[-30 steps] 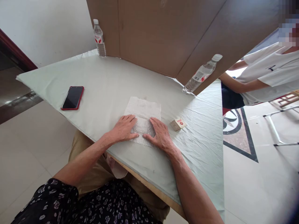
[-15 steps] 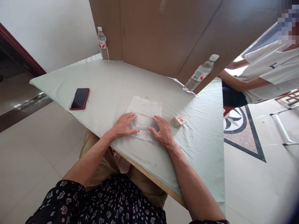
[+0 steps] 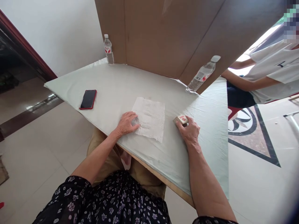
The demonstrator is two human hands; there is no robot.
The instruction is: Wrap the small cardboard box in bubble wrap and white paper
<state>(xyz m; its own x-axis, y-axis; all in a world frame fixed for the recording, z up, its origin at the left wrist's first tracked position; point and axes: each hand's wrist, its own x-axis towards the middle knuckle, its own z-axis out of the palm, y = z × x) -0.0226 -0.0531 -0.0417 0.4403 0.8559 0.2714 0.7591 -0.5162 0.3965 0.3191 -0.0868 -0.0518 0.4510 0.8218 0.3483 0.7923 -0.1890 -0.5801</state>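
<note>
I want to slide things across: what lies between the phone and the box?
In the head view, the white sheet lies between phone and box, with the left hand on its edge.

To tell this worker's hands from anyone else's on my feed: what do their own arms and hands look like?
Left hand and right hand are bare: no gloves, watch or bracelet visible. The left sleeve and right sleeve are black with small pale flowers, leaving the forearms uncovered.
</note>
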